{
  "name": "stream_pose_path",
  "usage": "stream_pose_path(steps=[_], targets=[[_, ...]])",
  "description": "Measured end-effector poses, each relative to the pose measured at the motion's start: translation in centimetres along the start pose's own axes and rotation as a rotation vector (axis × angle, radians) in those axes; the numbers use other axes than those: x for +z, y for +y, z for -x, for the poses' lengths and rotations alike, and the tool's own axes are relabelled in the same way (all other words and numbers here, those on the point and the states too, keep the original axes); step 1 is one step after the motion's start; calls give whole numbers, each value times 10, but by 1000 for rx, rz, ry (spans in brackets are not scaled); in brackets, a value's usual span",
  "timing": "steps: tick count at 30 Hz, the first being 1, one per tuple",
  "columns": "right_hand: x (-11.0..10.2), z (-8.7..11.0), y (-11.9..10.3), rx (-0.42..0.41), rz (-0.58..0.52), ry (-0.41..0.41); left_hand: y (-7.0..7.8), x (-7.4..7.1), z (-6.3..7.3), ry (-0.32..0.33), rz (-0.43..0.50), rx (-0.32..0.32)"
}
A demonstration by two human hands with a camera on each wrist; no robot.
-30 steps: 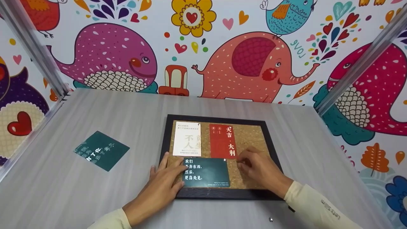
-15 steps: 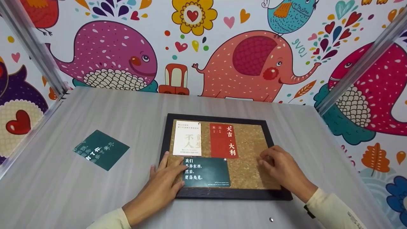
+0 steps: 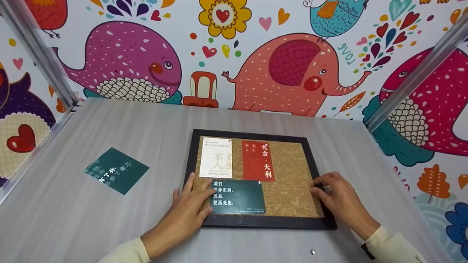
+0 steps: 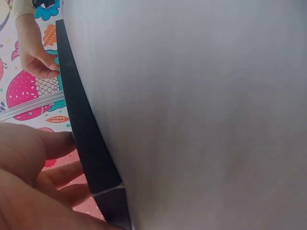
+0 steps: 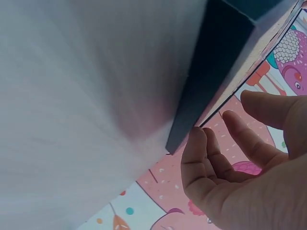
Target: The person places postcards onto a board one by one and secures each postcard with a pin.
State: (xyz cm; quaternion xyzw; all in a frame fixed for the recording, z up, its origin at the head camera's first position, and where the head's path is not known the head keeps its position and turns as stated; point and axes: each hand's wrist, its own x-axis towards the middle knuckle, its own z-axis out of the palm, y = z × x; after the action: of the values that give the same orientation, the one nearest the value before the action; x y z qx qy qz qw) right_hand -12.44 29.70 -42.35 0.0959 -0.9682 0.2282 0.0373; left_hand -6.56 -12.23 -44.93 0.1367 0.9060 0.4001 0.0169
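Observation:
A cork board (image 3: pixel 292 197) with a black frame lies on the table. Pinned to it are a white card (image 3: pixel 215 157), a red card (image 3: pixel 257 160) and a dark green card (image 3: pixel 237 197), each with a small pin at its upper right. My left hand (image 3: pixel 184 213) rests across the board's lower left, fingertips on the green card's left edge and the frame. At the board's right side, my right hand (image 3: pixel 342 202) hovers with loosely bent fingers at the frame. In the right wrist view, its thumb and fingers (image 5: pixel 242 98) stand apart with nothing between them.
Another dark green card (image 3: pixel 117 171) lies turned at an angle on the table, left of the board. A small silver pin (image 3: pixel 312 252) sits near the front. A wall with cartoon animals (image 3: pixel 278 73) closes off the back, with metal posts (image 3: pixel 413 73) at the corners.
My right hand has moved right, from beside the red card across the cork to the right frame edge. My left hand stays in place.

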Motion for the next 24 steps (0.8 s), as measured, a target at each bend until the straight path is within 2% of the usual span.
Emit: stream_pose_path(steps=[3, 9, 24], targets=[[1, 2, 4, 40, -16, -23, -1, 1, 1, 12, 3, 15], [3, 4, 12, 111, -40, -53, 0, 0, 1, 3, -1, -3], [7, 8, 16, 126, -97, -83, 0, 0, 0, -5, 2, -11]])
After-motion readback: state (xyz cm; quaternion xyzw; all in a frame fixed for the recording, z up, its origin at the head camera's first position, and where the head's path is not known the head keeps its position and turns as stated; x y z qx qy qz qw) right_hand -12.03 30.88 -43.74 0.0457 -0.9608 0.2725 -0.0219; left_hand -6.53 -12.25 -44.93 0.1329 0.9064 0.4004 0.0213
